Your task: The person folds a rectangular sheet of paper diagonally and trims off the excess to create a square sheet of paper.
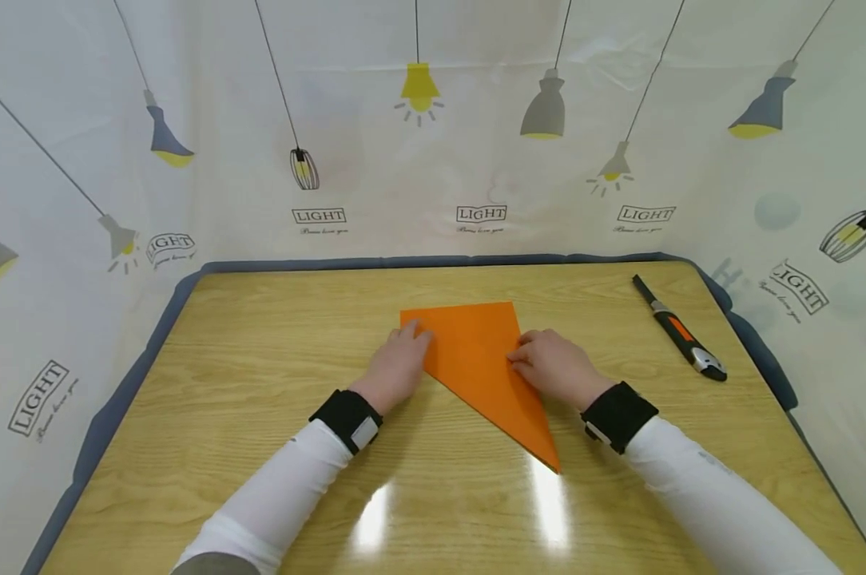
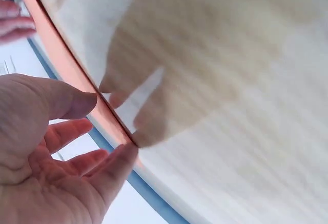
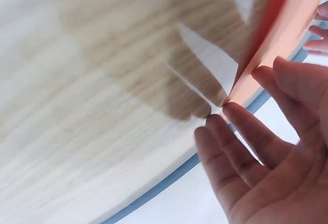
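Now: left hand [image 1: 395, 361], right hand [image 1: 557, 366] at opposite sides of orange paper [image 1: 476, 351], fingers [image 3: 261, 138] loosely extended, touching.

Orange sheet [image 1: 474, 351] | plain, straight-edged | tapers to a sharp near corner | on wooden tabletop [image 1: 275, 335]

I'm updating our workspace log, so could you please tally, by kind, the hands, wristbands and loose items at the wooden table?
Orange paper sheet: 1
Utility knife: 1
Black wristbands (left wristband, right wristband): 2
Hands (left hand, right hand): 2
Total: 6
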### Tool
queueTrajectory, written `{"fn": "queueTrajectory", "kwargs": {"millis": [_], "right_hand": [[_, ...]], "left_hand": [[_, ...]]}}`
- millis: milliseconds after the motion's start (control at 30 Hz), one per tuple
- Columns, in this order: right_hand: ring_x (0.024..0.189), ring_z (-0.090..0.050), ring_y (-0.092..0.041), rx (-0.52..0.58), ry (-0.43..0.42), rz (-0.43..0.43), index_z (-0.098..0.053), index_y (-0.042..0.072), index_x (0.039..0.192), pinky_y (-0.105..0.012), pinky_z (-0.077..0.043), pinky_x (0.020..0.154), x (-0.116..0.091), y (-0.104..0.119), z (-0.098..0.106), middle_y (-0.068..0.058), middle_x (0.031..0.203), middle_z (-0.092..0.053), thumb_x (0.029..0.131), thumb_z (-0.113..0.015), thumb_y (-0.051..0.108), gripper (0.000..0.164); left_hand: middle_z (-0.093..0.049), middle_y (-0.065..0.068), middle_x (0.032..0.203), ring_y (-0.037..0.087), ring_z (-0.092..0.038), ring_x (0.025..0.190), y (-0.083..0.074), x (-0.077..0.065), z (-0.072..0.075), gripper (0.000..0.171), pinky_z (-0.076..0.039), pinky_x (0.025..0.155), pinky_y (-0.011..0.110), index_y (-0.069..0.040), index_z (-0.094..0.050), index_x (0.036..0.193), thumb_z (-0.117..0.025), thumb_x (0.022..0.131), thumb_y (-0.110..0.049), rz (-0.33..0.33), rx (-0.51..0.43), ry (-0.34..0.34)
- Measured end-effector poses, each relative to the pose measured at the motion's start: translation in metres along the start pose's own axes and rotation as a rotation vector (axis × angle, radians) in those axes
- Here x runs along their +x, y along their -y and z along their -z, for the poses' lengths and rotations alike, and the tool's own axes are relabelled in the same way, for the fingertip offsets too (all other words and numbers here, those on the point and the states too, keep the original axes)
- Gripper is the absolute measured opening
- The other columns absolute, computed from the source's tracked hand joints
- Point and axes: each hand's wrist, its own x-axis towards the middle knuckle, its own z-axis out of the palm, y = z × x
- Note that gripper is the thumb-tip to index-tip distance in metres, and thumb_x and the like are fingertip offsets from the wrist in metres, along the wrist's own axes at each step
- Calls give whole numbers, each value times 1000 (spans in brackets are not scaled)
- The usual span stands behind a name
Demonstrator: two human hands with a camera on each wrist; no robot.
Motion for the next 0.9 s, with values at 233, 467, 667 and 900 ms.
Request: {"fn": "queueTrajectory", "kwargs": {"millis": [233,467,667,900], "right_hand": [[90,-64,-26,107,-54,-105,-80,8,100,-42,-56,84,16,-5,3,-10,103,-69,96,-73,11,9],[99,-62,-33,176,-52,-173,-72,-1,116,-47,-53,91,24,-11,1,-18,112,-67,95,-74,9,24],[131,-47,-47,281,-7,-245,-36,-9,153,-58,-41,108,28,-17,2,-34,145,-46,94,-72,11,72],[137,-40,-48,367,48,-268,-16,-6,161,-58,-36,112,31,-22,4,-34,153,-35,95,-73,12,90]], "left_hand": [[-38,28,155,45,-37,141,23,10,15,55,-36,115,50,-1,-43,154,-60,103,-10,71,-122,43],[-32,26,160,46,-31,144,32,18,19,82,-34,115,51,-3,-17,164,-67,99,-19,114,-219,87],[-29,29,160,47,-31,142,29,19,25,90,-36,113,52,-3,-10,164,-68,97,-14,149,-281,104],[-25,25,164,38,-38,143,33,20,21,98,-35,115,46,0,-2,163,-68,92,-5,173,-467,139]]}}
